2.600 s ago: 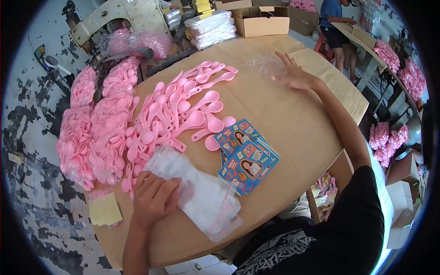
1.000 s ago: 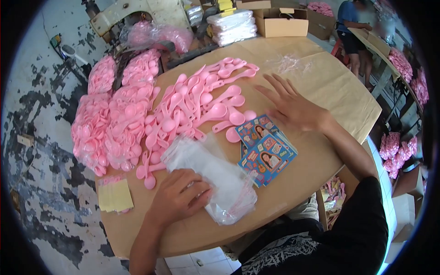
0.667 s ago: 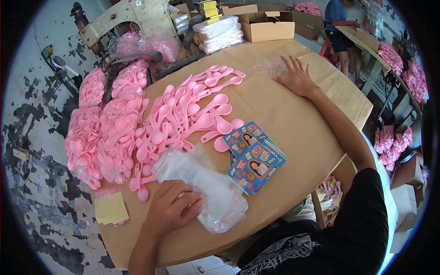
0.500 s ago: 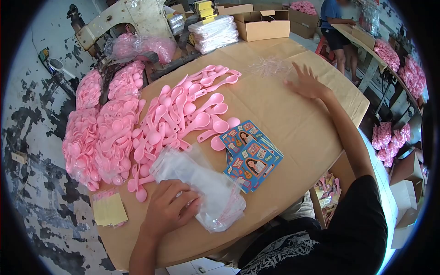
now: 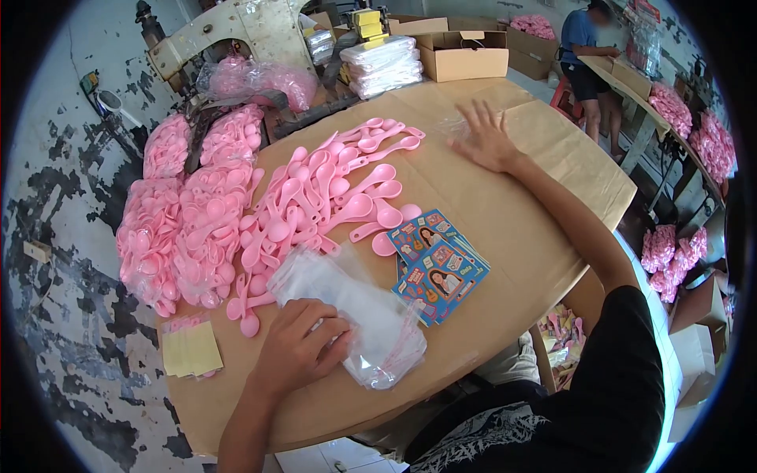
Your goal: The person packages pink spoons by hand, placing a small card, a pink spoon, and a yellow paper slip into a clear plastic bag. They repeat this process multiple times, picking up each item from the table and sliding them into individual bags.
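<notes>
My left hand (image 5: 306, 347) rests at the left edge of a stack of clear plastic bags (image 5: 355, 311), its fingers loosely bent and slightly apart. At the far side of the table, my right hand (image 5: 487, 142) is spread flat over some thin clear plastic scraps (image 5: 449, 124), partly covering them. Blue printed cards (image 5: 443, 272) with a picture on them lie in a fanned pile just right of the bags. A loose heap of pink plastic spoons (image 5: 315, 185) spreads behind the bags and cards.
Filled bags of pink spoons (image 5: 209, 213) pile up on the left. Yellow cards (image 5: 192, 349) lie at the near left edge. A machine (image 5: 236, 35), stacked plastic packs (image 5: 382, 63) and a cardboard box (image 5: 464, 57) stand at the back. Another person (image 5: 585, 59) works at a farther table.
My right hand has swept left across the table onto the clear scraps, its fingers still spread. My left hand stays by the bags. The view has shifted slightly.
</notes>
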Motion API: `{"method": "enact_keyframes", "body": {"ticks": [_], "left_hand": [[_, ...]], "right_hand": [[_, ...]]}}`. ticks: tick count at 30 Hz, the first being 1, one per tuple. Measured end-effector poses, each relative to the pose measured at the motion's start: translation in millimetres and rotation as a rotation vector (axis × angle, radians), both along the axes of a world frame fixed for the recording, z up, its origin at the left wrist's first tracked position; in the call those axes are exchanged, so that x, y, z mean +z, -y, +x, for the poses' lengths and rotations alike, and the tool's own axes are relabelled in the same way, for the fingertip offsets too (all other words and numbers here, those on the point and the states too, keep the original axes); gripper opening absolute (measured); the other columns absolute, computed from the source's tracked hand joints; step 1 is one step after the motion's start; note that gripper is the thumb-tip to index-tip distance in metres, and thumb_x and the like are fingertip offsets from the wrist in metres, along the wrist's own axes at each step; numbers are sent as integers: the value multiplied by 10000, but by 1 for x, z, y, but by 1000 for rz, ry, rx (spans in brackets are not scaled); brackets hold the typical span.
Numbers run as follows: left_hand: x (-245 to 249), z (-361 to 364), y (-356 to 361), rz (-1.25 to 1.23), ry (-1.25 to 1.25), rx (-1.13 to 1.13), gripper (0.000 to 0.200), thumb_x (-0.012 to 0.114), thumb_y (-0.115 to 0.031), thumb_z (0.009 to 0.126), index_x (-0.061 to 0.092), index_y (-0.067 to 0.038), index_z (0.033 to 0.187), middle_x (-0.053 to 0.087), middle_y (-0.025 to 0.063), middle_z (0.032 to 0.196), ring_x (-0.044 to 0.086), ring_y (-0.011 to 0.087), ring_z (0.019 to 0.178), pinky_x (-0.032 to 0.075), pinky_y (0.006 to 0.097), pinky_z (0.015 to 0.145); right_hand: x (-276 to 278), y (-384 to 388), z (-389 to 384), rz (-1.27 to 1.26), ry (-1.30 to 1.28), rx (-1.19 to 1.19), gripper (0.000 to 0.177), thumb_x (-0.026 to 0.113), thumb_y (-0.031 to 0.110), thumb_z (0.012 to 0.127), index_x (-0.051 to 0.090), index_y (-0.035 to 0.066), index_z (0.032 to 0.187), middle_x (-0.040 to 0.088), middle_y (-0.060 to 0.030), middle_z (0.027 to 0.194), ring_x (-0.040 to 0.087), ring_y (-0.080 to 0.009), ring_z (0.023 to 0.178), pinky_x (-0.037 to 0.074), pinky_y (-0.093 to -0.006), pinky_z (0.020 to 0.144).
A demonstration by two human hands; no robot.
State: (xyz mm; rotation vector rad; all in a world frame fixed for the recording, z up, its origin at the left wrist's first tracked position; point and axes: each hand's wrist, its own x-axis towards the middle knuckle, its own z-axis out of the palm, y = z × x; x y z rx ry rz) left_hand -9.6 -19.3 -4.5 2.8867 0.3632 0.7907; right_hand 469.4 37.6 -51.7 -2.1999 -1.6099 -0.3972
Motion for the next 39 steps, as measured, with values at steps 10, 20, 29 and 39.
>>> {"method": "enact_keyframes", "body": {"ticks": [10, 20, 29, 39], "left_hand": [[5, -1, 1, 8, -50, -4, 226, 748, -82, 677, 628, -88, 868, 603, 57, 919, 599, 262, 886, 489, 373, 769], [3, -4, -2, 32, 28, -52, 147, 727, -143, 778, 615, -87, 856, 583, 32, 876, 588, 225, 854, 476, 357, 739], [1, -10, -4, -6, 13, -46, 212, 791, -130, 711, 655, -102, 871, 618, 22, 874, 622, 194, 828, 510, 318, 721], [5, -7, -7, 42, 49, -10, 164, 757, -168, 763, 642, -111, 866, 602, 10, 843, 595, 185, 783, 483, 321, 688]], "right_hand": [[18, -19, -8, 288, 53, 31, 493, 696, 380, 813, 597, 152, 1238, 483, -161, 1358, 495, -324, 1187, 350, -568, 997], [95, 63, -174, 210, -289, 828, 272, 639, 304, 870, 706, 62, 975, 687, -122, 805, 638, -212, 712, 481, -336, 671], [83, 94, -241, -388, -347, 828, 373, 739, 342, 800, 634, 53, 1011, 694, -89, 794, 672, -225, 835, 372, -440, 942], [70, 91, -227, -173, -585, 948, 428, 653, 9, 851, 504, 65, 1247, 713, -56, 934, 680, -171, 848, 457, -323, 859]]}}
